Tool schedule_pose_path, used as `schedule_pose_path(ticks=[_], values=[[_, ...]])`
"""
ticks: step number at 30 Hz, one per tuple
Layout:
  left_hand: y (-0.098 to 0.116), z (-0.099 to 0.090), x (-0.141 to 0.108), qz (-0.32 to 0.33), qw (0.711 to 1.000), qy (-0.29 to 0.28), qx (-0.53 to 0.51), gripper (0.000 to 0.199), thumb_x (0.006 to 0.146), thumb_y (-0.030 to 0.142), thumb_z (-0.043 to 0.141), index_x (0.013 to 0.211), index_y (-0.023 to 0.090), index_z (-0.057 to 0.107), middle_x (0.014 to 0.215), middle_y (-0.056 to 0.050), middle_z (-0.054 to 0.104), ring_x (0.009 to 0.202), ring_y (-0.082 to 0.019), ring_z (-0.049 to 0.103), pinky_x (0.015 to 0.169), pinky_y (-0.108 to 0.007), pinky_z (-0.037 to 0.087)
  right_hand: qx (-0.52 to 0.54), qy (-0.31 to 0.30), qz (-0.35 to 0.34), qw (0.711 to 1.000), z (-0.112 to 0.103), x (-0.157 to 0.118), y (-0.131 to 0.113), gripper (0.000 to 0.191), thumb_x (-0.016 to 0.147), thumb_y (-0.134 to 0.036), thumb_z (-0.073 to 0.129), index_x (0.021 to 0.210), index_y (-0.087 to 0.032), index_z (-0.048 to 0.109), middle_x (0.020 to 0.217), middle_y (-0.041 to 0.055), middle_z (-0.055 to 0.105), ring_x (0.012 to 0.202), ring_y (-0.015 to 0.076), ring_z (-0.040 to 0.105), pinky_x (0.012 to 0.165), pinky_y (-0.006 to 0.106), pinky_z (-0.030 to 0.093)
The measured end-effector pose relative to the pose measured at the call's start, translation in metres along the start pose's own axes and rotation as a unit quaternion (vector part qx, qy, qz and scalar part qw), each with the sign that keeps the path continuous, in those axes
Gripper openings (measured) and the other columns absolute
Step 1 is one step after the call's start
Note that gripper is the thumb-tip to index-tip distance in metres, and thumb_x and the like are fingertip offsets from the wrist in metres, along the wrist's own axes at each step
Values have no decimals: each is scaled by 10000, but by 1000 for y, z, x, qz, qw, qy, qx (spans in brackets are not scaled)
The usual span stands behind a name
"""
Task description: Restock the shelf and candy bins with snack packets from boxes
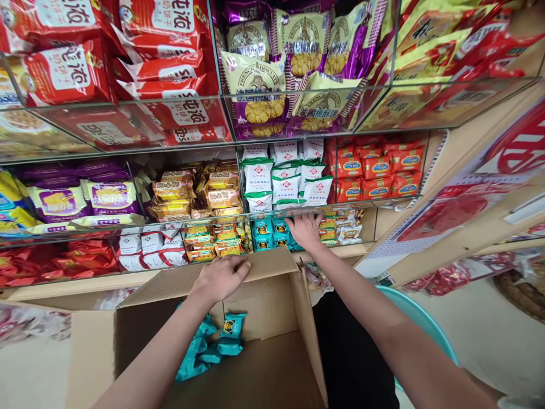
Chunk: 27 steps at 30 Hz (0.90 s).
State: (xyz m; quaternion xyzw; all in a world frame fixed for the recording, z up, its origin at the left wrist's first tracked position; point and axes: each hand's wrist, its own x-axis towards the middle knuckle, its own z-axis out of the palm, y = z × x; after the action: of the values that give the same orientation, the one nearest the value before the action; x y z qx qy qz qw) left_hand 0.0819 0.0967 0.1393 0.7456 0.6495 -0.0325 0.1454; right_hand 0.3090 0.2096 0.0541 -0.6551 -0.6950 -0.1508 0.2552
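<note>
A large open cardboard box [276, 369] stands below the shelves, with several teal snack packets [232, 326] lying inside it. My left hand [221, 278] is closed over the top edge of the box's far flap, its thumb pointing right. Farther right, my right hand [305, 230] is at the lowest shelf row, fingers apart and extended beside a compartment of matching teal packets [264, 233]. No packet shows in its fingers. Just above it sit white and green packets [286, 184].
Clear dividers [236, 182] and shelf lips separate the snack compartments. Red packets [378, 167] fill one at the right; purple French biscuits [259, 85] stand above. A teal tub [426, 321] is on the floor to the right. Bagged goods [34, 324] lie low at the left.
</note>
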Motion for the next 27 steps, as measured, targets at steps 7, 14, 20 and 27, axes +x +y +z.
schedule_pose_path(ticks=[7, 14, 20, 27], values=[[0, 1, 0, -1, 1000, 1, -3, 539, 782, 587, 210, 1138, 331, 524, 1220, 15, 535, 1096, -232, 481, 918, -371, 357, 0, 2, -28, 1000, -2, -6, 0, 434, 858, -470, 331, 1059, -175, 577, 1079, 141, 578, 1044, 306, 408, 921, 558, 107], [0, 1, 1, 0, 1000, 2, -5, 549, 780, 593, 210, 1137, 322, 528, 1206, -1, 546, 1091, -236, 484, 913, -381, 358, 16, -36, -87, 995, 0, -6, 1, 486, 863, -472, 315, 1163, -134, 496, 1062, 151, 595, 1019, 287, 448, 935, 523, 136], [-3, 2, 3, 2, 1000, 1, -10, 549, 779, 593, 212, 1135, 323, 530, 1201, 4, 550, 1098, -231, 481, 919, -373, 354, 8, -57, -120, 991, 0, -1, -1, 486, 852, -493, 332, 1094, -128, 542, 989, 138, 628, 955, 257, 511, 951, 450, 169], [-6, 3, 7, 0, 1000, 8, -14, 544, 779, 583, 228, 1136, 306, 532, 1201, 13, 549, 1121, -230, 463, 945, -372, 338, 20, -74, -91, 993, -4, 5, -11, 548, 847, -550, 266, 1051, -138, 565, 916, 140, 651, 929, 256, 539, 896, 459, 228]])
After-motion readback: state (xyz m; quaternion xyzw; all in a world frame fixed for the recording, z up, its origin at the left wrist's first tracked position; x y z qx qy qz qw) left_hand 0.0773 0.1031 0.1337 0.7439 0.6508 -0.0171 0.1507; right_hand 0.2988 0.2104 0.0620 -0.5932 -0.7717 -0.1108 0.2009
